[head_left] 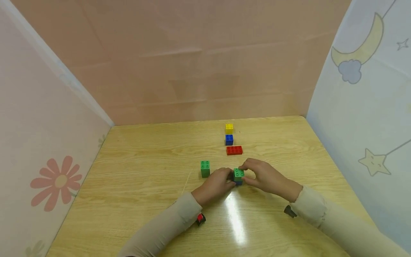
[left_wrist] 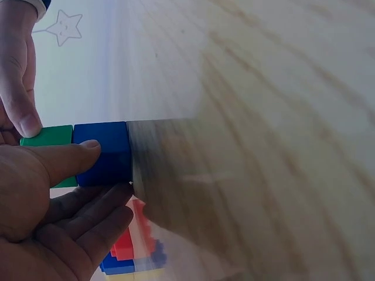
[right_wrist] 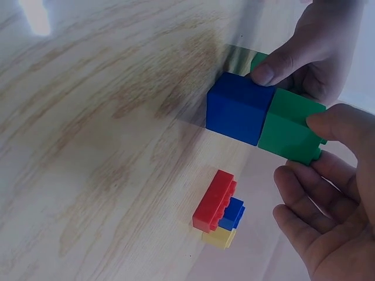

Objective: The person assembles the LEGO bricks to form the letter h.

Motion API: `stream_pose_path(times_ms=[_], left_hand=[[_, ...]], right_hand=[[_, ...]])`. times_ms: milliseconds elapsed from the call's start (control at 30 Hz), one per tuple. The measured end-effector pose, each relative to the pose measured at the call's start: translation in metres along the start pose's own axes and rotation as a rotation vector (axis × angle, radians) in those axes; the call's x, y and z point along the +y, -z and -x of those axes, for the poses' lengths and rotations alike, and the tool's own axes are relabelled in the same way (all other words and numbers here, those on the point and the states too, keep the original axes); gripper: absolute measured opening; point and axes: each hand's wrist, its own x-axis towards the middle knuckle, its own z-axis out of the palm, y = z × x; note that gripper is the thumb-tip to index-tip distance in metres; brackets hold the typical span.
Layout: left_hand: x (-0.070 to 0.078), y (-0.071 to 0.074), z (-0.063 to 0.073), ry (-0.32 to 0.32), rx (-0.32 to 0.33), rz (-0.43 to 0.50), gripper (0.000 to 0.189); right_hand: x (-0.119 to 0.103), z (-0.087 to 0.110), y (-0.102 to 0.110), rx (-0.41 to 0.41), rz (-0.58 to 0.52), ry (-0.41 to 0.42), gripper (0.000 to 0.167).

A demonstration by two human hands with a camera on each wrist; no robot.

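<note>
A green building block (head_left: 238, 174) sits on a blue building block (right_wrist: 237, 108), and the two form a small upright stack on the table. My left hand (head_left: 218, 184) pinches the lower blue block, thumb on one side and fingers on the other. From the right, my right hand (head_left: 264, 177) holds the green block between thumb and fingers, as the right wrist view shows. In the left wrist view the green block (left_wrist: 55, 136) lies flush against the blue one. Left of my left hand stands another green block (head_left: 205, 169).
Beyond the hands, a red block (head_left: 234, 150), a blue block (head_left: 229, 140) and a yellow block (head_left: 229, 129) stand in a row going back on the wooden table (head_left: 144, 153). Patterned panels (head_left: 369, 117) border the sides, and a plain brownish panel (head_left: 205, 71) the back.
</note>
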Motion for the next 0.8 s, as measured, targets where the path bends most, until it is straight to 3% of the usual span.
stream_pose_path(times_ms=[800], left_hand=[[0.0013, 0.0021, -0.0003, 0.009, -0.015, -0.005, 0.028]], right_hand=[[-0.0030, -0.0031, 0.0022, -0.017, 0.032, -0.008, 0.024]])
